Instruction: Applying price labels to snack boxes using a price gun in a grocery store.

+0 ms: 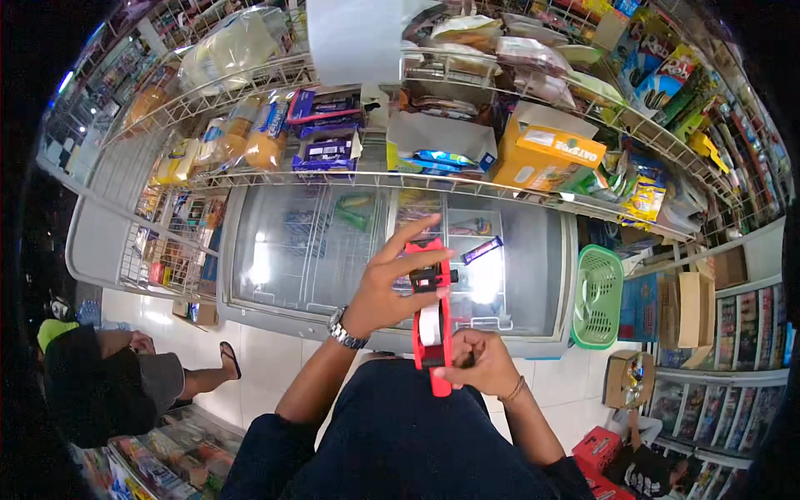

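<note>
A red price labeling gun with a white label roll in its side is between my hands, in front of my body. My left hand, with a metal watch at the wrist, grips its upper end, fingers spread across it. My right hand holds its lower part near the red handle. A small purple wrapped chocolate bar lies on the glass lid of a chest freezer, a little to the right of the labeler's top.
Over the freezer, a wire shelf holds an orange carton, purple boxes and bagged snacks. A green plastic basket stands right of the freezer. One person sits at the left; another is low at the right beside red crates.
</note>
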The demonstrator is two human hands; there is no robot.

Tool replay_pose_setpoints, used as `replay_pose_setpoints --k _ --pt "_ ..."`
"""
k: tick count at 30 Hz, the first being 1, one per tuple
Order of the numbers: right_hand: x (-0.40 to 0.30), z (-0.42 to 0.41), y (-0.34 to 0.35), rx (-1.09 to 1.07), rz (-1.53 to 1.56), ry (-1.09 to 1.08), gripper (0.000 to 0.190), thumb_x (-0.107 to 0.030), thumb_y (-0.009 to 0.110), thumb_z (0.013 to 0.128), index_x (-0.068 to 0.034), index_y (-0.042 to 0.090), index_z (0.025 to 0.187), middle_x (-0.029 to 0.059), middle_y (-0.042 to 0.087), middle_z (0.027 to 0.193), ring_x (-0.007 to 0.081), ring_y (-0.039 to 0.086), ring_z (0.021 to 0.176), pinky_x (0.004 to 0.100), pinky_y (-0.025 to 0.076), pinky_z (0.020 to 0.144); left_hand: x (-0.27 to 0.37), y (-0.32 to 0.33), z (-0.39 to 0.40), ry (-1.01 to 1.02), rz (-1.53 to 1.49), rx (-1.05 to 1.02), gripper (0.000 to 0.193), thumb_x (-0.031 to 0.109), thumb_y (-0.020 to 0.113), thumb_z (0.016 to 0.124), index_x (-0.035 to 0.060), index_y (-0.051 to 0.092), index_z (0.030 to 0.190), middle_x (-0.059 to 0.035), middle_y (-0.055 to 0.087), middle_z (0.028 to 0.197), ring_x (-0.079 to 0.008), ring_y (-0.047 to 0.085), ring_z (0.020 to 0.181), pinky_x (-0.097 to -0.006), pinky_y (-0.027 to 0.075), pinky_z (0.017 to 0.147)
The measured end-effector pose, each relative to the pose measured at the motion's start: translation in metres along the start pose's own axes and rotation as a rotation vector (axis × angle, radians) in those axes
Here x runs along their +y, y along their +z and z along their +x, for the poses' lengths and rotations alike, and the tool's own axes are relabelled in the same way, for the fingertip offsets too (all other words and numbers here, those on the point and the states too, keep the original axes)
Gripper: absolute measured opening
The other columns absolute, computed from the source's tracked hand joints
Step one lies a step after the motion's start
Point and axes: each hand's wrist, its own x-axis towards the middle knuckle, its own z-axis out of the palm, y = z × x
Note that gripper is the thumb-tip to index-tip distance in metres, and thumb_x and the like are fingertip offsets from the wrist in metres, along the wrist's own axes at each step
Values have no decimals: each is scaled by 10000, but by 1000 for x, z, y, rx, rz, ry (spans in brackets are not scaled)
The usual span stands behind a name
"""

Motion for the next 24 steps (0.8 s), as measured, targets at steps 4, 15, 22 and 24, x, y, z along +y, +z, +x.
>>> replay_pose_setpoints --k 4,15,22,24 --pt "-38 -29 -37 -6 -589 -103 260 -112 941 725 -44 701 798 21 703 725 81 566 533 222 460 537 46 12 24 66 -20 -167 511 121 883 746 140 762 1242 -102 594 1439 -271 628 1202 -386 521 973" --pt "-134 -37 -85 237 -492 -1016 373 -108 925 668 28 801 993 183 767 970 200 684 779 232 505 589 130 65 61 -73 -14 -164 595 122 885 733 162 733 1308 -107 648 1329 -264 661 1084 -346 541 871" --pt "-137 -46 -104 43 -656 -1053 349 -27 878 666 49 802 998 195 772 897 190 673 682 234 488 562 143 92 58 5 86 -135 611 184 929 671 140 763 1258 -131 675 1306 -272 670 1084 -374 547 908" --pt "-138 -52 -107 32 -656 -1007 347 -20 875 657 56 803 988 189 775 869 187 663 643 232 481 555 146 95 58 39 72 -150 603 184 932 670 151 768 1249 -125 673 1305 -268 677 1063 -359 555 887"
